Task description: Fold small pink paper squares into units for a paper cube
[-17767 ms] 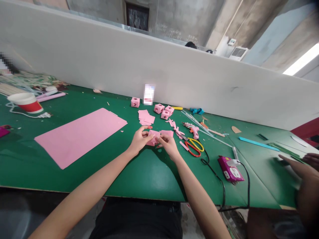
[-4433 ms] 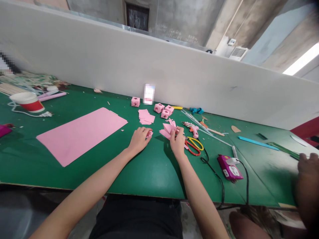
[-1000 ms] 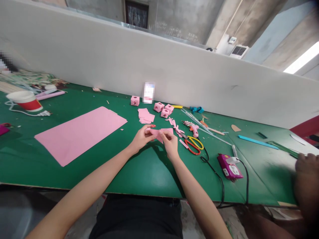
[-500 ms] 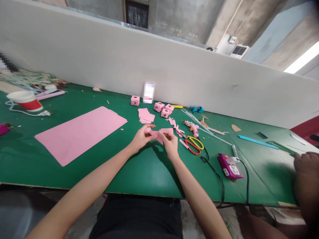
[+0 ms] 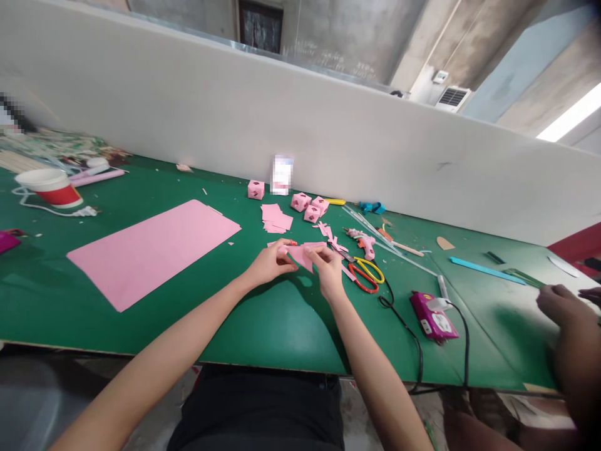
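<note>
Between my two hands, just above the green table, is a small piece of pink paper [image 5: 300,255]. My left hand [image 5: 271,262] pinches its left end, and my right hand [image 5: 325,268] grips its right side between thumb and fingers. Behind them lies a small stack of pink paper squares [image 5: 276,218]. Several folded pink paper cubes with dark cut-outs stand farther back, one cube [image 5: 256,190] apart from a cluster [image 5: 312,207]. Right of my right hand are red-and-yellow-handled scissors [image 5: 369,274] and narrow pink paper scraps [image 5: 327,233].
A large pink sheet [image 5: 154,254] covers the left of the green table [image 5: 263,332]. A pink glue gun [image 5: 362,243] and a purple power adapter [image 5: 434,316] with a black cable lie right. A phone [image 5: 281,175] leans on the partition. Another person's hand [image 5: 563,305] is at far right.
My right hand has shifted slightly right, and more of the pink paper shows between my hands. The other person's hand at far right has moved left.
</note>
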Demonstrator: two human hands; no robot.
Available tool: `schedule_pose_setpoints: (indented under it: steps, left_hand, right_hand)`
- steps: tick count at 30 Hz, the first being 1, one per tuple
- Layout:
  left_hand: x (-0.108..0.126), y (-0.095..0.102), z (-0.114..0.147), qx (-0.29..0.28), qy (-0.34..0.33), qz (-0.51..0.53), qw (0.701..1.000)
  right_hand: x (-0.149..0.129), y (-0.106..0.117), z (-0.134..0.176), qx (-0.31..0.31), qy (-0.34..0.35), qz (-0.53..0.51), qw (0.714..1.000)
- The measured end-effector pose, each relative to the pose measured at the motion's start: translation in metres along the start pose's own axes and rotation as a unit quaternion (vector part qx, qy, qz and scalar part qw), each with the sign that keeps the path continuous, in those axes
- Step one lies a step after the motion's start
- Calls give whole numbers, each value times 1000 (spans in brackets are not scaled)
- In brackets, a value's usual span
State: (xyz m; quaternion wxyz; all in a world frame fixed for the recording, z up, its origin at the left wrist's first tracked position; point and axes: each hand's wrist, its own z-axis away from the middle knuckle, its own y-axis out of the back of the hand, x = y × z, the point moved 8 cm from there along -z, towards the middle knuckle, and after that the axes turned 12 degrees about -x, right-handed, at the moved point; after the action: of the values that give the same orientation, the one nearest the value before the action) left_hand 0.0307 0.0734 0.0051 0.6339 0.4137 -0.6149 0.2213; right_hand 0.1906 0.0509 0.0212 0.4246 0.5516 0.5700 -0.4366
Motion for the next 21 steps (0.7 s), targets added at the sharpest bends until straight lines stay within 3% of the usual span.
schedule_pose_setpoints:
  steps: [7, 17, 21]
  left_hand:
    - [3, 2, 1, -1, -11, 117, 993]
    - [5, -3, 2, -28, 0, 98, 995]
    - [8, 2, 3, 11, 3, 123, 992]
  right_hand:
    - [0, 1, 0, -11, -13, 0, 1000]
    - [3, -7, 0, -35, -28, -13, 999]
    - [6, -8, -1, -36, -41, -32, 998]
